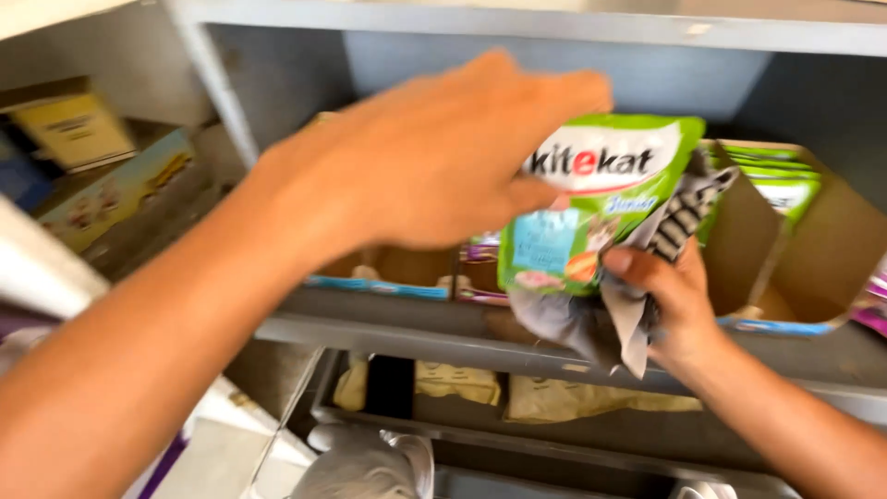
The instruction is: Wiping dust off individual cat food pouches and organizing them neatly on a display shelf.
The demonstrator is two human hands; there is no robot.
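Bare forearms, no sleeves, unadorned hands

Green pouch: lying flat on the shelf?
No, the green pouch is held upright above the shelf between the left hand and right hand.

Glossy plastic pouch (591, 199); soft striped cloth (637, 277), matt; shelf (388, 333) grey painted metal, smooth; trays (813, 249) plain brown cardboard.
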